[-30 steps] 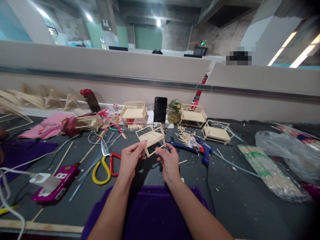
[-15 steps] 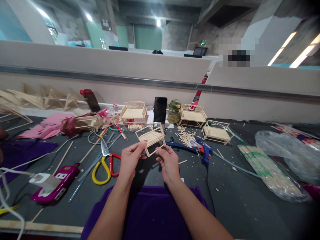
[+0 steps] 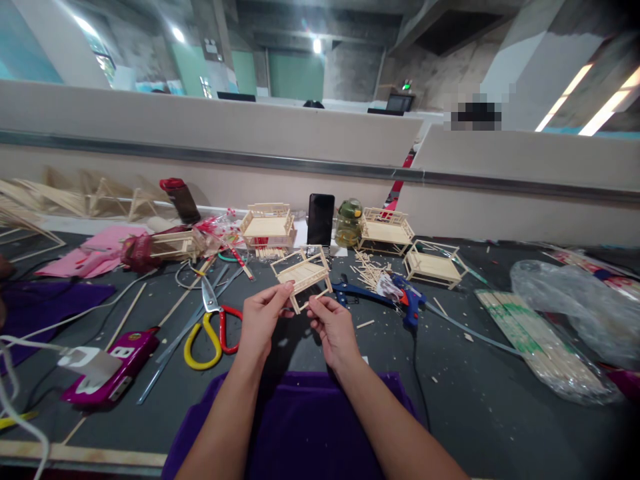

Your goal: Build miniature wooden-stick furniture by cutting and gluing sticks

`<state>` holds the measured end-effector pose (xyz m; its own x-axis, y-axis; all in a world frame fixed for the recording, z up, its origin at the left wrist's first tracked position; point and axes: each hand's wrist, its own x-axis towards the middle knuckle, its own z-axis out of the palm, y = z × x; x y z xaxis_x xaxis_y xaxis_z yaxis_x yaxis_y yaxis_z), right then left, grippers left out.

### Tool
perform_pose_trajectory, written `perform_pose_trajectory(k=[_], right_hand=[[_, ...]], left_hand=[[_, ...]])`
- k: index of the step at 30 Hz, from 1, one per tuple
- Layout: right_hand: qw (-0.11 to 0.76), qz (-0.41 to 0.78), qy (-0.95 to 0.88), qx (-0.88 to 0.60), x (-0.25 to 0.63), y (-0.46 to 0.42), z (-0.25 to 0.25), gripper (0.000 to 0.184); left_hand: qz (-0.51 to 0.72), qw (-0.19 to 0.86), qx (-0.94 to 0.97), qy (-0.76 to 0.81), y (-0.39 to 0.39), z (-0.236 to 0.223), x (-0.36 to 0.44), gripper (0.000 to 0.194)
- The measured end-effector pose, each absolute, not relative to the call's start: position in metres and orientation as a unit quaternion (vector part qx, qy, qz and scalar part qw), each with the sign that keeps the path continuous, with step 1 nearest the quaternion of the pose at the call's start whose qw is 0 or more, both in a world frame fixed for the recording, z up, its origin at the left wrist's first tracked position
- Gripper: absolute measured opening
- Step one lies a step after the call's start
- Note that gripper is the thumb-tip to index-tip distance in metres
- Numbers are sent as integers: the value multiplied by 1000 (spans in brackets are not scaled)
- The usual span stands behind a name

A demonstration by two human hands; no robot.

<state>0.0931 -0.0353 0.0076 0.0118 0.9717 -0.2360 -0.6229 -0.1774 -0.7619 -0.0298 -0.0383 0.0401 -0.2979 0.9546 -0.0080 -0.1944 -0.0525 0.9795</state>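
A small bed-shaped model made of thin wooden sticks [image 3: 301, 273] is held up over the dark table [image 3: 450, 393], tilted toward me. My left hand [image 3: 263, 318] is closed on its left lower edge, thumb on top. My right hand [image 3: 334, 328] pinches the front rail near the right leg with fingertips together. Both forearms reach out over a purple cloth [image 3: 300, 427] at the table's near edge.
Three finished stick models [image 3: 267, 225] [image 3: 386, 230] [image 3: 433, 265] stand at the back beside a black phone [image 3: 321, 219] and a green jar [image 3: 349, 223]. Red-and-yellow scissors [image 3: 213, 323], a blue glue gun [image 3: 400, 297], a magenta phone [image 3: 117, 365] and bagged sticks [image 3: 535, 343] lie around.
My right hand has slid a little to the left along the model's front rail. The model and my left hand have stayed almost still.
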Motion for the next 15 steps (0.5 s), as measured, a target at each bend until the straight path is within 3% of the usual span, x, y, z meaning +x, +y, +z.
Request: perform_pose_trajectory(k=[15], right_hand=[[605, 662, -227, -379, 93, -35, 8, 27]], left_hand=[[617, 460, 374, 516, -38, 39, -30, 42]])
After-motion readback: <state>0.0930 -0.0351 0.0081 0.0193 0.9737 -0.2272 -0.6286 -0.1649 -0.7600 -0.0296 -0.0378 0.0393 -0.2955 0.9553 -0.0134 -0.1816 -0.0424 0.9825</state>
